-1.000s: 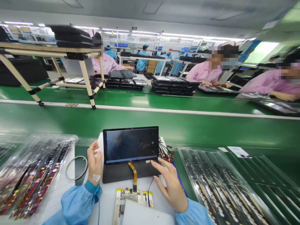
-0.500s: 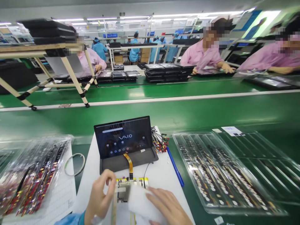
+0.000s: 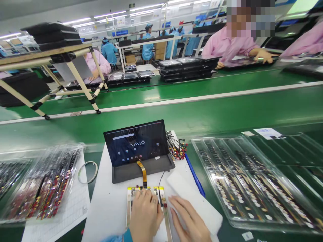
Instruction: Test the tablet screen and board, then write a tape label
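My left hand (image 3: 146, 213) is over an opened tablet (image 3: 128, 201) with a bare circuit board and yellow-edged frame. Its fingers curl down onto the board; what they grip, if anything, is hidden. My right hand (image 3: 189, 218) lies beside the tablet's right edge, fingers stretched out, close to a small red-tipped part (image 3: 164, 203) on a thin black cable. Under and beside this hand is a white foam sheet (image 3: 207, 210). An orange ribbon cable (image 3: 142, 171) joins the board to a lit VAIO screen (image 3: 136, 143) leaning in a dark grey stand (image 3: 148, 169).
A bundle of black-wired parts (image 3: 176, 148) and a blue pen (image 3: 194, 176) lie right of the screen. Clear trays of parts flank the white work surface (image 3: 101, 208), one left (image 3: 50, 185), one right (image 3: 242, 181). A cable ring (image 3: 87, 172) lies at left. Co-workers sit across the green bench (image 3: 181, 111).
The white foam sheet has gone from over the board to the tablet's right side. My left hand has moved right, onto the board. My right hand has come to rest beside it.
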The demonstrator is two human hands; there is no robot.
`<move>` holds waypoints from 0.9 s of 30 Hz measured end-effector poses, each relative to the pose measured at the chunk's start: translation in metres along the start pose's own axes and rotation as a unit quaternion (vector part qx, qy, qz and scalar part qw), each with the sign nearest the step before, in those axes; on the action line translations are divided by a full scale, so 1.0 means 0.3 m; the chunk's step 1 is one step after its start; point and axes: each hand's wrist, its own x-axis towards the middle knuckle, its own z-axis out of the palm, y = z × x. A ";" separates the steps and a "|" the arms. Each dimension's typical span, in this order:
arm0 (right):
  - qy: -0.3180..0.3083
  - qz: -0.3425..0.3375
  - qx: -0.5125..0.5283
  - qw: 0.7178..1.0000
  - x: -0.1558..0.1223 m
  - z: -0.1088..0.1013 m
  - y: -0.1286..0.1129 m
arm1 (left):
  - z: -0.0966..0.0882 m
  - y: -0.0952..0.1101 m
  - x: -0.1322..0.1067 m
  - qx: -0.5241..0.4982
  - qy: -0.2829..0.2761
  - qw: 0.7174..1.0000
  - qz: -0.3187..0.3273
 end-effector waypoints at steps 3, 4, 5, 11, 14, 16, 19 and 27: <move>0.012 -0.022 0.055 0.998 0.044 0.021 -0.031 | 0.013 0.020 -0.005 0.031 -0.001 0.999 -0.011; 0.011 -0.022 0.060 0.998 0.060 0.025 -0.037 | 0.020 0.023 -0.010 0.034 0.000 0.999 -0.016; 0.008 -0.022 0.062 0.998 0.073 0.027 -0.041 | 0.025 0.024 -0.016 0.032 0.004 0.999 -0.020; -0.012 -0.032 0.072 0.997 0.081 0.022 -0.031 | 0.026 -0.003 -0.042 -0.026 0.034 0.999 -0.028; -0.024 -0.028 0.077 0.996 0.073 0.021 -0.029 | 0.011 -0.008 -0.038 -0.036 0.037 0.998 -0.030; -0.028 -0.023 0.078 0.996 0.073 0.021 -0.033 | 0.002 -0.005 -0.032 -0.026 0.028 0.999 -0.028; -0.029 -0.014 0.077 0.996 0.079 0.021 -0.040 | -0.006 0.000 -0.022 -0.014 -0.001 1.000 -0.027; -0.034 -0.007 0.082 0.996 0.080 0.020 -0.042 | -0.008 0.003 -0.017 -0.016 -0.049 0.998 -0.041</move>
